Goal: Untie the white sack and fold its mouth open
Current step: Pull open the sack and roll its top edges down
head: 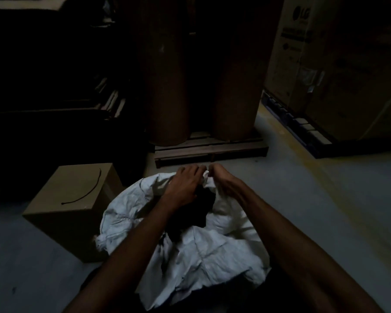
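The white sack [203, 251] stands on the floor right below me, crumpled, with a dark opening showing at its middle. My left hand [184, 185] and my right hand [221, 179] meet at the far rim of the sack's mouth. Both pinch the bunched white fabric there, fingers closed on it. Whether a tie still holds the mouth is hidden by my fingers and the dim light.
A cardboard box [75, 204] with a thin black tie [88, 193] lying on its top stands just left of the sack. Beyond it is a wooden pallet [210, 150] bearing two tall brown rolls [167, 86]. A large carton [339, 64] stands at the right.
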Tool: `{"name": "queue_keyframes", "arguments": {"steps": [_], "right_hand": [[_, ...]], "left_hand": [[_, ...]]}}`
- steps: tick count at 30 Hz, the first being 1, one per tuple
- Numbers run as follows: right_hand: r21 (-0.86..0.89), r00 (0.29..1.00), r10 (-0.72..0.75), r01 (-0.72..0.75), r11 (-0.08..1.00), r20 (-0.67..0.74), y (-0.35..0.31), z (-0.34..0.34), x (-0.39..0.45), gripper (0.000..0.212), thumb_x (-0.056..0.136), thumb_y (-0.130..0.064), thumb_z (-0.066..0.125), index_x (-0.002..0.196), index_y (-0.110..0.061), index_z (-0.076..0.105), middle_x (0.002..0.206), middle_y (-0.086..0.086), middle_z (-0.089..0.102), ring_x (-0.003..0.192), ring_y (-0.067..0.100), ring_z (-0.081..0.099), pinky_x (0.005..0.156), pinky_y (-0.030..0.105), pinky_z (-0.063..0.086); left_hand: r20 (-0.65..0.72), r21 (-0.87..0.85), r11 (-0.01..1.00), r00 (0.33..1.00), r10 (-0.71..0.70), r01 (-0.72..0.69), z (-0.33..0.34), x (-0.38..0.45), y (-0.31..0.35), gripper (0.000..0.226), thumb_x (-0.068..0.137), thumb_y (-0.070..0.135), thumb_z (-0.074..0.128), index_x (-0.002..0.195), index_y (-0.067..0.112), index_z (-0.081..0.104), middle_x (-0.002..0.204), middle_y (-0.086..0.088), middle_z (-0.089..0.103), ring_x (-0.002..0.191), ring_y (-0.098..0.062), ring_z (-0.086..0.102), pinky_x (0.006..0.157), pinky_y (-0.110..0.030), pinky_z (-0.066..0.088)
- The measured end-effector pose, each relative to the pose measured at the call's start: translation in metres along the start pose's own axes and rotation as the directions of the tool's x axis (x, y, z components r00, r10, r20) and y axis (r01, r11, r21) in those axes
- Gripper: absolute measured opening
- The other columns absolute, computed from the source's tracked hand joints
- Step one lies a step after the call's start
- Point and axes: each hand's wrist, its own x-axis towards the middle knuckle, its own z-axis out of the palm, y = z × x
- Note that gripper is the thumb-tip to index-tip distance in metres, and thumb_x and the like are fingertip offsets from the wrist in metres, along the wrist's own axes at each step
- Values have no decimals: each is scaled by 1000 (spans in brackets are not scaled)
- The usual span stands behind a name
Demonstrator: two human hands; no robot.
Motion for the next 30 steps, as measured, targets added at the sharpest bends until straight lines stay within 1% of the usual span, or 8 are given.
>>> {"name": "queue_keyframes", "arguments": {"steps": [3, 6, 9, 11, 15, 18, 24, 30], "right_hand": [[-129, 990, 139, -140, 982, -12, 5, -14, -3, 18, 81, -31, 44, 73, -16, 49, 77, 10, 48, 67, 25, 49, 66, 30, 40], [-325, 999, -20, 28, 945, 26, 21, -19, -2, 10, 86, -26, 57, 88, -16, 59, 99, 12, 60, 76, 12, 61, 68, 18, 48], [-798, 911, -355, 49, 601, -211, 55, -2, -10, 67, 73, -48, 66, 129, -18, 46, 124, 11, 50, 117, 29, 46, 104, 45, 33], [-894, 833, -476, -49, 445, -282, 76, 15, -23, 87, 65, -55, 63, 138, -14, 40, 125, 14, 48, 119, 36, 44, 106, 55, 28], [-807, 863, -362, -84, 584, -352, 85, 20, -25, 57, 74, -33, 60, 125, -12, 46, 123, 13, 56, 114, 36, 56, 97, 47, 45], [-683, 916, -283, 14, 730, -284, 70, 6, -16, 41, 85, -31, 56, 120, -11, 54, 122, 14, 61, 117, 37, 57, 94, 43, 50], [-580, 966, -108, -50, 813, -235, 39, -10, 5, 53, 93, -39, 51, 139, -11, 49, 142, 20, 51, 129, 38, 51, 107, 42, 42], [-525, 999, 26, -45, 850, -44, 31, -18, 15, 40, 99, -20, 47, 132, 0, 52, 115, 19, 59, 108, 32, 61, 90, 42, 49]], "left_hand": [[65, 2, 998, 996, -65, 65, 2, 12, 10, 65, 88, 37, 55, 144, 11, 35, 127, -14, 61, 115, -34, 57, 92, -41, 41], [123, -93, 977, 976, -178, 190, 0, 25, 14, 42, 94, 40, 51, 126, 13, 51, 121, -14, 66, 110, -34, 62, 88, -39, 46], [227, -179, 906, 913, -340, 383, -9, 35, 14, 38, 89, 35, 56, 120, 14, 61, 125, -13, 64, 115, -32, 62, 95, -37, 49], [286, -205, 868, 876, -388, 452, -17, 42, 13, 37, 86, 33, 57, 118, 15, 65, 122, -11, 66, 112, -30, 64, 94, -36, 52], [398, -236, 850, 845, -357, 470, -17, 47, 4, 15, 90, 31, 61, 101, 21, 65, 88, -3, 60, 82, -21, 61, 88, -33, 52], [412, -215, 857, 839, -355, 468, -11, 43, -6, 29, 88, 39, 64, 108, 20, 60, 106, -5, 66, 102, -28, 64, 85, -32, 49], [-7, 10, 999, 999, 52, -52, 3, 29, 5, 93, 54, 50, 56, 141, 22, 37, 128, -9, 51, 116, -31, 48, 95, -46, 40], [-141, 20, 984, 974, 177, -175, 17, 39, 29, 53, 72, 44, 58, 118, 18, 53, 109, -3, 59, 103, -27, 56, 90, -39, 37]]}}
